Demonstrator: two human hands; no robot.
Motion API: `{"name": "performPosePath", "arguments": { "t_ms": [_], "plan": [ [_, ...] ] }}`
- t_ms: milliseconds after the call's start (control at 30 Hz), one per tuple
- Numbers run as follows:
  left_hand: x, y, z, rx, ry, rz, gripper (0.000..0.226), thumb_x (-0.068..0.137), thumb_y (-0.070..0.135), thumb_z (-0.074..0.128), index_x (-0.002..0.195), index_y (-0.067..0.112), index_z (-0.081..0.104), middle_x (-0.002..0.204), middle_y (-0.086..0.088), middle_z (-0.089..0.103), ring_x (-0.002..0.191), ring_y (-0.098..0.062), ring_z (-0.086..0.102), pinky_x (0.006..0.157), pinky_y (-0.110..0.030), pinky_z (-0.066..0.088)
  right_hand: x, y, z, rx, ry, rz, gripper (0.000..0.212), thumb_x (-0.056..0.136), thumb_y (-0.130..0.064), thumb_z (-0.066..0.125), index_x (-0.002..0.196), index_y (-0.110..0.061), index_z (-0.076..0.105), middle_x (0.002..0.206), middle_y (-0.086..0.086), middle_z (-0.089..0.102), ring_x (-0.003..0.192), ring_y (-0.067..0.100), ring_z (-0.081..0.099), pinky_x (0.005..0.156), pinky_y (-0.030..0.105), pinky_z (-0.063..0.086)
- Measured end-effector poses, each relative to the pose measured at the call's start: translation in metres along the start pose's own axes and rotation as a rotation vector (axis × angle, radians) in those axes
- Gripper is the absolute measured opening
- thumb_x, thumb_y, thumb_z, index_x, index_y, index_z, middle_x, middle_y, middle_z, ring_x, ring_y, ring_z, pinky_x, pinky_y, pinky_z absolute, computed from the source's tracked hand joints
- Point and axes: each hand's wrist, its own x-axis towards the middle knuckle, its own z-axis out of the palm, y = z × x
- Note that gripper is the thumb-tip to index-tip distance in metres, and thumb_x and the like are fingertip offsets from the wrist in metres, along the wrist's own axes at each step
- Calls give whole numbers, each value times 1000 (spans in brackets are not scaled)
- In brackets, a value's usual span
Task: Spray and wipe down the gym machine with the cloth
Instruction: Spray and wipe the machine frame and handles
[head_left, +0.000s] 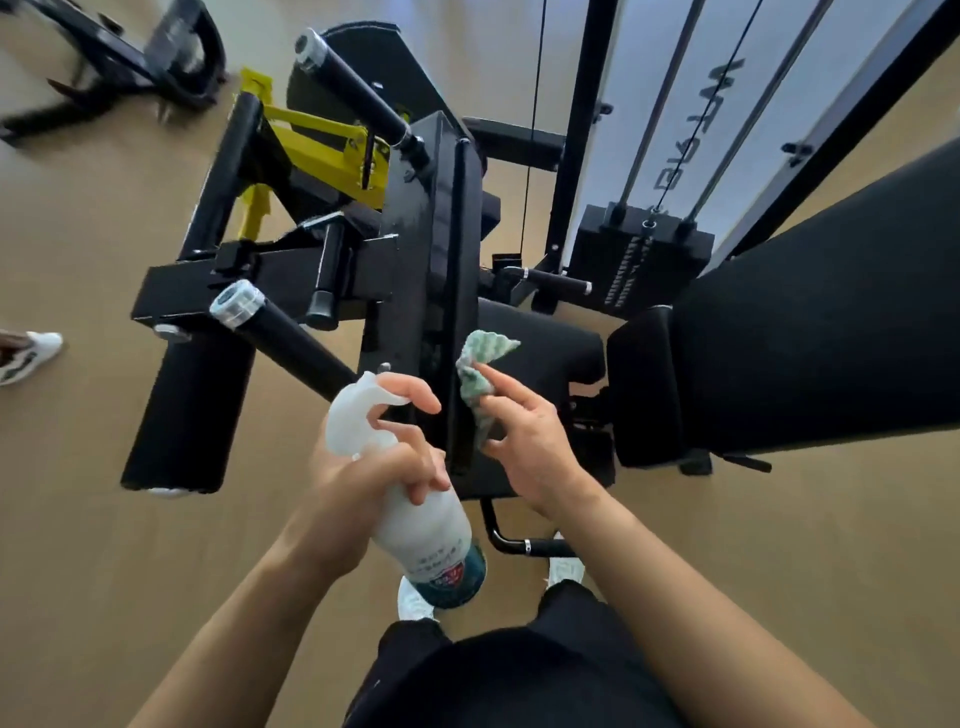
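Gym machine – spray bottle is gripped by the left hand; cloth is pinched against the frame by the right hand.

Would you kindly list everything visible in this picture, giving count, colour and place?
gym machine: one, black with yellow parts, centre
weight stack: one, black, upper right
long pad: one, black, right
spray bottle: one, white with teal label, lower centre
cloth: one, green and white, centre, at the gym machine
other equipment: one, black, top left
another person's shoe: one, white, left edge
own shoes: two, white, bottom centre
left hand: one, grips the spray bottle
right hand: one, fingers pinch the cloth
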Motion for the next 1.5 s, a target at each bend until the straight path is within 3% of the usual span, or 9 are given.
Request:
{"name": "performPosePath", "arguments": {
  "t_ms": [200, 267, 333, 467, 633, 800, 1033, 1233, 1500],
  "plan": [
    [0, 9, 23, -48, 142, -14, 36, 64, -5, 52, 98, 6, 59, 45, -6, 45, 56, -30, 58, 74, -31, 56, 2, -5, 5, -98, 59, -64, 31, 90, -45, 77, 110, -21, 81, 126, 19, 71, 120, 36, 68, 105, 60, 53],
    [-1, 11, 25, -49, 149, -9, 36, 64, -6, 52, 98, 5, 59, 46, -6, 45, 56, -30, 58, 75, -33, 57, 5, 2, 11, -219, 57, -181, 16, 95, -32, 73, 108, -39, 79, 139, 12, 63, 129, 25, 63, 109, 52, 52],
    [-3, 12, 23, -45, 145, -9, 36, 64, -6, 52, 98, 3, 59, 46, -5, 45, 56, -29, 59, 76, -35, 58, 7, 8, 10, -285, 55, -240, 36, 104, -17, 63, 121, -47, 71, 157, 4, 49, 144, 16, 50, 118, 42, 46],
    [0, 12, 12, -57, 107, -13, 34, 65, -6, 53, 95, 6, 59, 47, -7, 44, 56, -29, 59, 78, -37, 58, 2, 20, 17, -226, 38, -226, 41, 109, -10, 50, 145, -29, 59, 157, -2, 53, 149, 9, 44, 127, 40, 33],
    [13, 14, -3, -68, -19, -17, 37, 61, 6, 63, 97, 11, 61, 48, -3, 47, 58, -27, 60, 82, -35, 58, 1, 23, 32, -250, 70, -166, 45, 112, -19, 46, 153, -37, 47, 165, -8, 41, 156, 8, 29, 131, 39, 23],
    [24, 17, -10, -73, -100, -25, 39, 64, -7, 50, 95, 14, 62, 46, -6, 45, 57, -29, 59, 76, -35, 59, 29, 8, 33, -369, 35, -206, 49, 113, -20, 43, 160, -30, 34, 154, -25, 38, 142, -9, 37, 121, 15, 27],
    [32, 23, -8, -99, -112, -49, 36, 58, 13, 64, 94, 21, 66, 47, -3, 48, 57, -27, 61, 79, -30, 57, 96, -34, 30, -405, -15, -175, 51, 114, -19, 41, 163, -28, 29, 154, -17, 37, 140, -4, 35, 101, -1, 33],
    [49, 33, 19, -94, 4, -37, 38, 58, 18, 63, 96, 18, 65, 47, -5, 48, 58, -28, 62, 80, -32, 57, 156, -65, 22, -292, -128, -100, 55, 112, -28, 41, 163, -39, 24, 171, -1, 26, 152, 13, 29, 130, 42, 22],
    [87, 52, 67, -110, 238, -50, 37, 53, 20, 64, 91, 16, 67, 46, -8, 45, 57, -29, 61, 76, -32, 56, 239, -128, 17, -192, -274, 39, 54, 114, -32, 39, 159, -56, 22, 163, -6, 38, 140, 24, 51, 110, 58, 49]
  ]
}}
